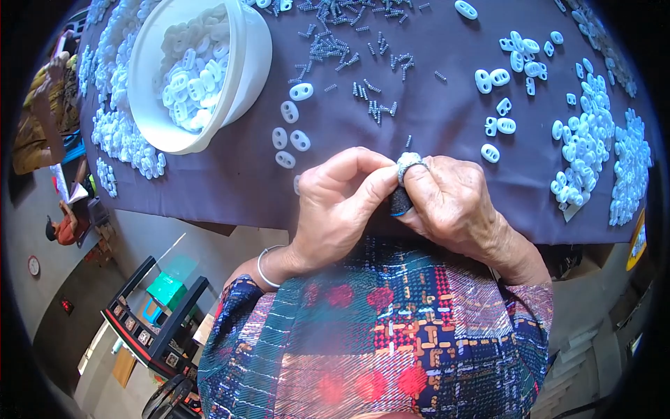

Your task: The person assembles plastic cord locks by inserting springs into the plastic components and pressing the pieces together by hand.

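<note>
My left hand (342,199), a bangle on its wrist, has thumb and forefinger pinched together against the fingers of my right hand. My right hand (453,199) is closed too, with a grey wrap on one fingertip and a dark, blue-edged cover on another digit. Whatever lies between the fingertips is hidden. A small metal spring (408,141) shows just beyond them; whether it touches them I cannot tell. To the left are several white oval two-hole plastic pieces (300,140). Many loose springs (331,47) lie scattered farther off.
A white tub (248,70) of white plastic pieces stands at the far left, beside a large heap of them (129,136). More pieces lie in heaps (586,140) on the right. The dark tablecloth (209,185) ends close to my body. Other people are at the left edge.
</note>
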Demonstrator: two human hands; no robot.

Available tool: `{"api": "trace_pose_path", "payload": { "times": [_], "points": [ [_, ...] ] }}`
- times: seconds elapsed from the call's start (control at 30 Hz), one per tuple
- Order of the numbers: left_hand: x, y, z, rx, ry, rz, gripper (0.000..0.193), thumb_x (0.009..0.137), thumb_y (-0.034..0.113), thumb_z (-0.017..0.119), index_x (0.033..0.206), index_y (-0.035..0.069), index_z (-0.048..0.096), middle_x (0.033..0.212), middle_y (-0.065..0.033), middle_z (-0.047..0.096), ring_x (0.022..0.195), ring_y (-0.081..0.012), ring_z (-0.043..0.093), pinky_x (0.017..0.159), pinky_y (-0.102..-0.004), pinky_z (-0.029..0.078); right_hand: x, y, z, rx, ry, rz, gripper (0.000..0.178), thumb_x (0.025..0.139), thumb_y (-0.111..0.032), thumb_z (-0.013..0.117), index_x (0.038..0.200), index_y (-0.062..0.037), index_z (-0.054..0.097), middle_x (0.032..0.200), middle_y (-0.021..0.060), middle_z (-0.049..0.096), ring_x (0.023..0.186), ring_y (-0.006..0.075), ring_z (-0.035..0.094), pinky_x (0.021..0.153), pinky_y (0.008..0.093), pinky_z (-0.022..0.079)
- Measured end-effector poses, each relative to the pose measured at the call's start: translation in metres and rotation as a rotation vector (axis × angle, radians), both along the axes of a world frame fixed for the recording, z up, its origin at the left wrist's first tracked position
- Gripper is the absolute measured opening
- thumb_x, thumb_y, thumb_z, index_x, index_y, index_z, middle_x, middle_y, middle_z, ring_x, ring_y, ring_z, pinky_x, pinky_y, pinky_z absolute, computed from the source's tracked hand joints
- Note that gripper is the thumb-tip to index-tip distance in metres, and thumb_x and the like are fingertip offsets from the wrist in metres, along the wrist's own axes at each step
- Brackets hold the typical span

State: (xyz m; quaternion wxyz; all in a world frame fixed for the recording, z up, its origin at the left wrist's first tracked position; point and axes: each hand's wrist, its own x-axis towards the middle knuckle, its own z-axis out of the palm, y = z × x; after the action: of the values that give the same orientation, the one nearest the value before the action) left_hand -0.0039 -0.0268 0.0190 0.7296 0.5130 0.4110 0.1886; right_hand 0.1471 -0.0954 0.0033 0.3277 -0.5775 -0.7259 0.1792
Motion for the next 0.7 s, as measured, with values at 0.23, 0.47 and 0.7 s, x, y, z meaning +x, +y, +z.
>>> {"api": "trace_pose_path", "payload": {
  "times": [0.23, 0.47, 0.7],
  "points": [
    [-0.005, -0.001, 0.001, 0.050, -0.063, 0.035, 0.006, 0.086, 0.001, 0.059, 0.088, -0.004, 0.062, 0.080, -0.0036, 0.062, 0.074, -0.0063, 0.056, 0.064, -0.0204, 0.045, 0.004, 0.003, 0.009, 0.057, 0.146, 0.018, 0.032, 0.057, -0.009, 0.069, 0.082, 0.0050, 0.054, 0.061, 0.0102, 0.049, 0.052, 0.0264, 0.054, 0.045, 0.0351, 0.043],
    [-0.029, 0.032, 0.034, 0.747, -0.109, 0.264, 0.008, 0.086, 0.001, 0.051, 0.089, -0.005, 0.055, 0.081, -0.0143, 0.060, 0.060, -0.0148, 0.056, 0.057, -0.0239, 0.046, 0.044, -0.009, 0.022, 0.080, 0.031, -0.400, 0.032, 0.062, 0.007, 0.060, 0.094, 0.0026, 0.062, 0.077, 0.0132, 0.057, 0.065, 0.0282, 0.058, 0.059, 0.0348, 0.046],
    [-0.055, 0.065, 0.039, 1.155, 0.263, 0.406, 0.013, 0.087, 0.006, 0.058, 0.093, -0.005, 0.060, 0.081, -0.0111, 0.063, 0.065, -0.0088, 0.055, 0.059, -0.0200, 0.043, 0.062, -0.021, 0.021, -0.112, -0.172, -0.455, 0.034, 0.062, 0.007, 0.058, 0.096, 0.0011, 0.059, 0.087, 0.0114, 0.052, 0.077, 0.0287, 0.057, 0.068, 0.0357, 0.046]
  ]
}}
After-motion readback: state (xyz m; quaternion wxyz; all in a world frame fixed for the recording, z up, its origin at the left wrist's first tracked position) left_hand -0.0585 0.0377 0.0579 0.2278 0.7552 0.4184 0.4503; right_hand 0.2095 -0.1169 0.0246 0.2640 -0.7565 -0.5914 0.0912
